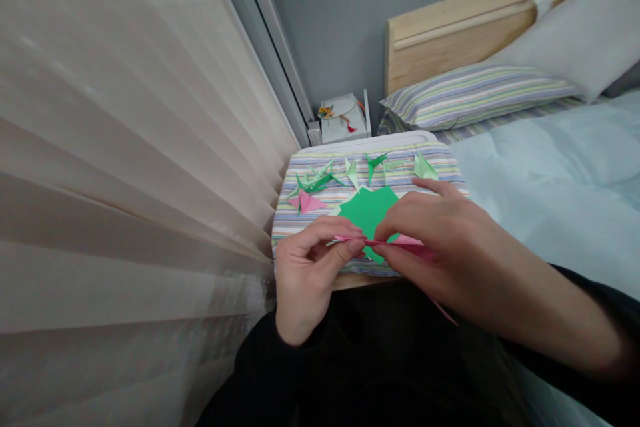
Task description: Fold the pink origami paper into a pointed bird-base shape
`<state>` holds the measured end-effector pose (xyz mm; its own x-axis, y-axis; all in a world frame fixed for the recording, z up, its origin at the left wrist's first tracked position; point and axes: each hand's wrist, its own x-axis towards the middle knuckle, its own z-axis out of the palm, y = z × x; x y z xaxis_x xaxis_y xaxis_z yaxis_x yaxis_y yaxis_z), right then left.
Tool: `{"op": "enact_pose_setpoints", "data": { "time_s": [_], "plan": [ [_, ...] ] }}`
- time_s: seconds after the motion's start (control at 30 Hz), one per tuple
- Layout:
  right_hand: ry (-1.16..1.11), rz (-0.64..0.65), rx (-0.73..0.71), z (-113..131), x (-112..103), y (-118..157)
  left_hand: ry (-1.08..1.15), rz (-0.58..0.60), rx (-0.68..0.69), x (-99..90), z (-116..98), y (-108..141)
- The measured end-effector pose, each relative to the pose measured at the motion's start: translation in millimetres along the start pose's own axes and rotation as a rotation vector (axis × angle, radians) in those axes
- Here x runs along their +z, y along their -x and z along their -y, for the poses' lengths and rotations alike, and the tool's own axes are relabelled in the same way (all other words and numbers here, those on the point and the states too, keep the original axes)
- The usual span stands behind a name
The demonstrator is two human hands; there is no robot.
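Pink paper point(395, 241), between left hand point(313, 273), right hand point(440, 247)

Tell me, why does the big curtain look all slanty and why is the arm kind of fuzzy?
In the head view, the wide lens stretches the pleated curtain so its folds fan out and slant. The right hand looks bigger than the left hand, and the right forearm turns soft and blurry toward the edge. The light is soft, with no hard shadows or strong glare.

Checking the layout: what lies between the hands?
Head view: a folded pink paper strip runs between the left hand and right hand, over a green paper cutout.
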<state>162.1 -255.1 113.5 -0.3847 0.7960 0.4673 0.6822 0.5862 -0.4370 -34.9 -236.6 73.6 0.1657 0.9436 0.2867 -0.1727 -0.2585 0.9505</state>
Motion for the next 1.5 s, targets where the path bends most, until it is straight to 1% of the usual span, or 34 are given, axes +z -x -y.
{"op": "enact_pose_setpoints", "data": {
  "time_s": [0.2,0.3,0.4,0.57,0.67,0.9,1.1,1.23,1.5],
  "plan": [
    [-0.065,-0.038,-0.010,-1,-1,-2,0.027,-0.030,0.066,4.2,4,4],
    [-0.070,-0.056,-0.015,3,-2,-2,0.034,-0.024,0.105,4.6,6,3],
    [-0.073,-0.047,-0.027,6,-4,-3,0.053,-0.003,0.135,4.3,9,2],
    [-0.046,-0.075,-0.084,6,-5,-3,0.065,0.014,0.112,3.5,8,1],
    [-0.026,-0.086,-0.082,7,-5,-2,0.080,0.008,0.116,3.8,7,1],
    [-0.056,-0.116,-0.095,9,-4,-3,0.051,0.003,0.192,4.1,7,3],
    [-0.038,-0.110,-0.089,9,-4,-3,0.075,0.002,0.152,5.3,8,1],
    [-0.010,-0.127,-0.081,9,-4,-3,0.074,-0.016,0.161,5.4,8,0],
    [-0.011,-0.147,-0.080,11,-4,0,0.116,0.008,0.176,7.0,5,1]
  ]
}}
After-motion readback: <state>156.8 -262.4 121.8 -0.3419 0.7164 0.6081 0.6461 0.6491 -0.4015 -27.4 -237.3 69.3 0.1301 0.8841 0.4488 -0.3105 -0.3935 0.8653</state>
